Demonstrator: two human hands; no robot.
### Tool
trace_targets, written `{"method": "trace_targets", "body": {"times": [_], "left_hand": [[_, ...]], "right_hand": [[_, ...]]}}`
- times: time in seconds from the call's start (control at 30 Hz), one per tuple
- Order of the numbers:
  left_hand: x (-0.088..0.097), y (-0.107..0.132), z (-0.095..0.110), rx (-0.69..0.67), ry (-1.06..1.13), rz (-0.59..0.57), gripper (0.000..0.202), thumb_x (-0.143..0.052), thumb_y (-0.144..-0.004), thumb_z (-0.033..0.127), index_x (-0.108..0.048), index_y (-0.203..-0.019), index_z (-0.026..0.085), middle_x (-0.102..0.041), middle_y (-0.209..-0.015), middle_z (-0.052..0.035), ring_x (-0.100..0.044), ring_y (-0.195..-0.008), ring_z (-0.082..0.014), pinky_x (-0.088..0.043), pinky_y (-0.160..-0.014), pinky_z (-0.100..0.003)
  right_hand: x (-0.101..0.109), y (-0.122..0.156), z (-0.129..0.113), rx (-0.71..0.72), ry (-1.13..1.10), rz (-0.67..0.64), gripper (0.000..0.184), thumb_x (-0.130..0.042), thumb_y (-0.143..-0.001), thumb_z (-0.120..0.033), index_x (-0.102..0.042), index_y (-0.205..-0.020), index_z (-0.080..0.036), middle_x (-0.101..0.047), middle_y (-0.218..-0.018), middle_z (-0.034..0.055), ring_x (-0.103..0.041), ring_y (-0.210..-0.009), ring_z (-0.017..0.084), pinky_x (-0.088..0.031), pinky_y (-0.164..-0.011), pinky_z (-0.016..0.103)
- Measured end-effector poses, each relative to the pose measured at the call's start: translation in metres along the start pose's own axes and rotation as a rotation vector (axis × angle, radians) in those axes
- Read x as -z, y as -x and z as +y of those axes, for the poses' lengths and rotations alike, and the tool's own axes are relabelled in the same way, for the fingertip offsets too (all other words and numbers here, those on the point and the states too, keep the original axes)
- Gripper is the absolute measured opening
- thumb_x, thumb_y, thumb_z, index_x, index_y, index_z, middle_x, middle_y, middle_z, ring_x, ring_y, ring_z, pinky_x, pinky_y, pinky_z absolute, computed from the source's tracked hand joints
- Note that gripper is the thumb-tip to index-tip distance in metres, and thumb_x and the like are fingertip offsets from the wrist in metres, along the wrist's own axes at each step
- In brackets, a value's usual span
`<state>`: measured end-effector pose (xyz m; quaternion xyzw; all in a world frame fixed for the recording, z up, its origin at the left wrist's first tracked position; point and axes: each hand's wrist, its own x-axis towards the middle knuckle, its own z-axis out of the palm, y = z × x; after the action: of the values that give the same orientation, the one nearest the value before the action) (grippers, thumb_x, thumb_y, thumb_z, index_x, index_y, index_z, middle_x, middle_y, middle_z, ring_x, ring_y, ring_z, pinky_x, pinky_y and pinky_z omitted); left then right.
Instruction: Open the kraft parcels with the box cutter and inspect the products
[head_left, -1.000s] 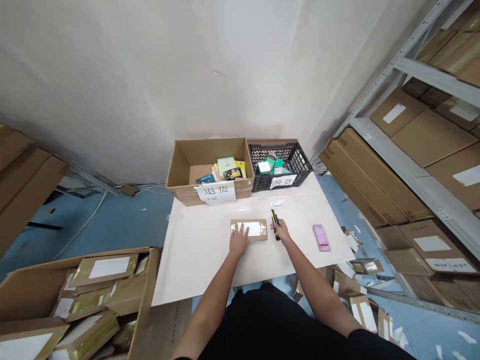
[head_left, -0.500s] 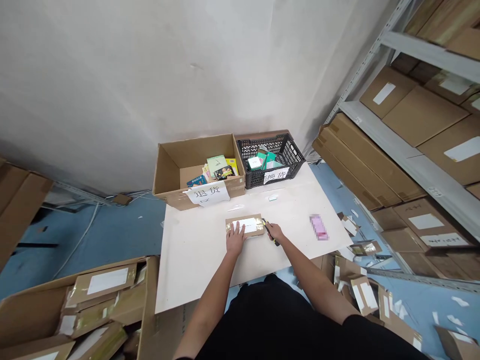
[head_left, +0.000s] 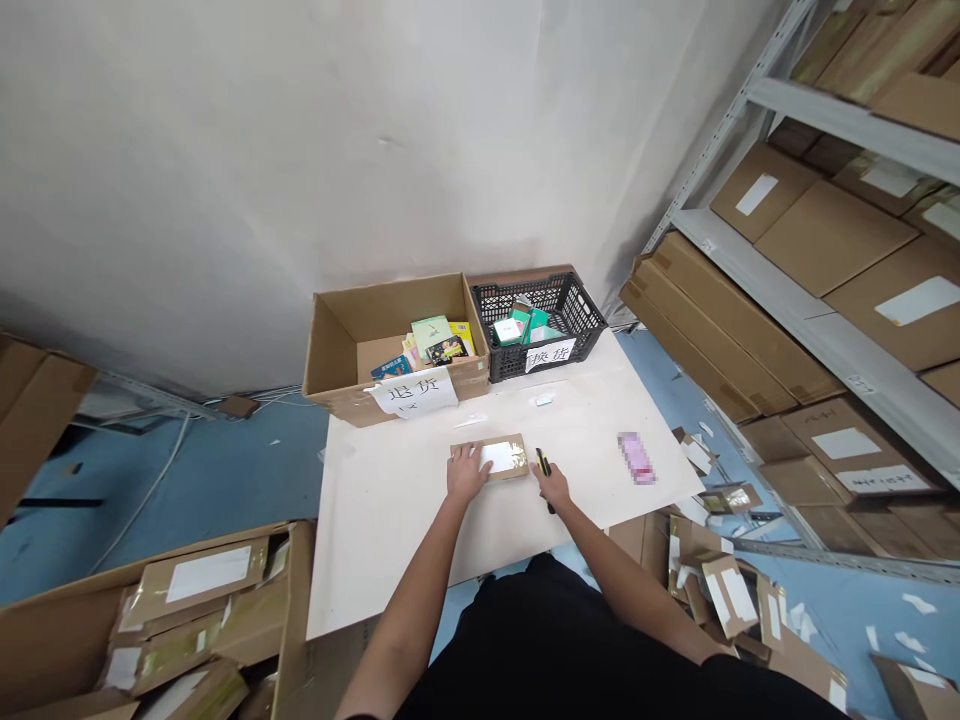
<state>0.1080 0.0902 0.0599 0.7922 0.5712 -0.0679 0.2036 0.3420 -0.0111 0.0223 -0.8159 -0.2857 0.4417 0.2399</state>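
A small cardboard box (head_left: 513, 463) with a white label and shiny tape lies flat on the white table (head_left: 382, 510). My left hand (head_left: 466, 474) rests over the box's left end, its fingers spread on the top and edge. Just right of the box, my right hand (head_left: 553, 485) is closed round a black-and-yellow box cutter (head_left: 543, 463). The cutter's front end points away from me and stands apart from the box. Whether its blade is out is too small to tell.
At the table's back stand a cardboard carton (head_left: 330, 405) of booklets and a black plastic crate (head_left: 506, 365) with green-and-white packets. A pixelated pink object (head_left: 637, 458) lies on the right. A large carton (head_left: 300, 580) of parcels is at left; loaded shelves (head_left: 795, 270) rise at right.
My right hand has drawn the box cutter away from the box's right end, slightly toward me. My left hand has shifted left toward the box's left end.
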Motion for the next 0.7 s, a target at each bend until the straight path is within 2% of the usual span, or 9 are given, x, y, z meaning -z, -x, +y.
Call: {"method": "trace_targets", "body": {"times": [0.07, 0.13, 0.2, 0.27, 0.33, 0.4, 0.5, 0.6, 0.7], "left_hand": [[0.01, -0.002, -0.006, 0.036, -0.013, -0.015, 0.064, -0.035, -0.105, 0.05, -0.035, -0.164, 0.026, -0.029, -0.174, -0.0106, -0.021, -0.16, -0.0343, -0.032, -0.123, -0.054], [0.014, 0.001, -0.01, 0.101, -0.033, -0.052, 0.065, -0.032, -0.106, 0.049, -0.032, -0.165, 0.022, -0.027, -0.174, -0.0138, -0.02, -0.16, -0.0355, -0.03, -0.123, -0.055], [0.014, 0.009, -0.013, 0.178, -0.046, -0.071, 0.066, -0.031, -0.106, 0.048, -0.034, -0.164, 0.017, -0.038, -0.167, -0.021, -0.034, -0.153, -0.0379, -0.037, -0.118, -0.055], [0.01, 0.021, -0.012, 0.22, -0.038, -0.113, 0.062, -0.032, -0.106, 0.046, -0.044, -0.157, 0.013, -0.056, -0.15, -0.0242, -0.055, -0.136, -0.0368, -0.046, -0.108, -0.051], [0.005, 0.032, -0.008, 0.19, -0.007, -0.169, 0.052, -0.035, -0.105, 0.04, -0.057, -0.146, 0.016, -0.067, -0.132, -0.0198, -0.066, -0.119, -0.0321, -0.052, -0.099, -0.045], [0.002, 0.038, -0.003, 0.147, 0.018, -0.172, 0.044, -0.037, -0.104, 0.033, -0.066, -0.134, 0.021, -0.068, -0.129, -0.0157, -0.068, -0.115, -0.0288, -0.054, -0.094, -0.04], [0.007, 0.028, 0.003, 0.074, 0.009, -0.103, 0.046, -0.051, -0.096, 0.024, -0.062, -0.141, 0.026, -0.056, -0.152, -0.0129, -0.058, -0.134, -0.0283, -0.053, -0.1, -0.037], [0.017, 0.005, 0.001, -0.082, 0.007, -0.137, 0.079, -0.065, -0.084, 0.019, -0.042, -0.158, 0.034, -0.027, -0.175, -0.004, -0.033, -0.157, -0.0294, -0.046, -0.112, -0.04], [0.021, -0.011, -0.009, -0.133, 0.018, -0.22, 0.09, -0.066, -0.08, 0.018, -0.034, -0.163, 0.038, -0.017, -0.178, 0.0028, -0.02, -0.162, -0.0337, -0.042, -0.118, -0.047]], "right_hand": [[-0.02, 0.0, -0.014, 0.014, 0.086, 0.004, 0.05, -0.072, -0.084, -0.067, -0.055, -0.103, -0.024, -0.073, -0.091, 0.006, -0.075, -0.083, 0.024, -0.056, -0.069, 0.029], [-0.032, -0.006, -0.036, -0.007, 0.156, 0.019, 0.059, -0.078, -0.079, -0.064, -0.055, -0.113, -0.023, -0.074, -0.109, 0.0118, -0.075, -0.102, 0.029, -0.057, -0.079, 0.033], [-0.036, -0.02, -0.063, -0.043, 0.198, 0.036, 0.067, -0.079, -0.077, -0.065, -0.053, -0.121, -0.022, -0.072, -0.121, 0.0162, -0.072, -0.113, 0.032, -0.056, -0.085, 0.036], [-0.034, -0.037, -0.093, -0.052, 0.229, 0.057, 0.071, -0.078, -0.078, -0.066, -0.052, -0.126, -0.02, -0.071, -0.126, 0.0195, -0.071, -0.117, 0.034, -0.056, -0.086, 0.037], [-0.03, -0.052, -0.118, -0.005, 0.263, 0.06, 0.069, -0.079, -0.08, -0.063, -0.052, -0.126, -0.02, -0.071, -0.125, 0.0209, -0.071, -0.117, 0.035, -0.056, -0.085, 0.038], [-0.026, -0.06, -0.133, 0.084, 0.29, 0.039, 0.063, -0.079, -0.083, -0.059, -0.053, -0.125, -0.02, -0.073, -0.123, 0.0199, -0.072, -0.115, 0.035, -0.055, -0.084, 0.037], [-0.021, -0.052, -0.123, 0.145, 0.277, 0.05, 0.056, -0.074, -0.088, -0.058, -0.053, -0.124, -0.021, -0.074, -0.12, 0.0179, -0.072, -0.113, 0.034, -0.054, -0.083, 0.035], [-0.026, -0.027, -0.082, 0.107, 0.228, 0.077, 0.057, -0.069, -0.089, -0.063, -0.053, -0.124, -0.022, -0.075, -0.116, 0.0163, -0.073, -0.111, 0.033, -0.054, -0.08, 0.035], [-0.039, -0.001, -0.042, 0.08, 0.257, -0.008, 0.057, -0.075, -0.083, -0.064, -0.056, -0.117, -0.023, -0.076, -0.111, 0.0143, -0.074, -0.107, 0.033, -0.054, -0.08, 0.035]]}}
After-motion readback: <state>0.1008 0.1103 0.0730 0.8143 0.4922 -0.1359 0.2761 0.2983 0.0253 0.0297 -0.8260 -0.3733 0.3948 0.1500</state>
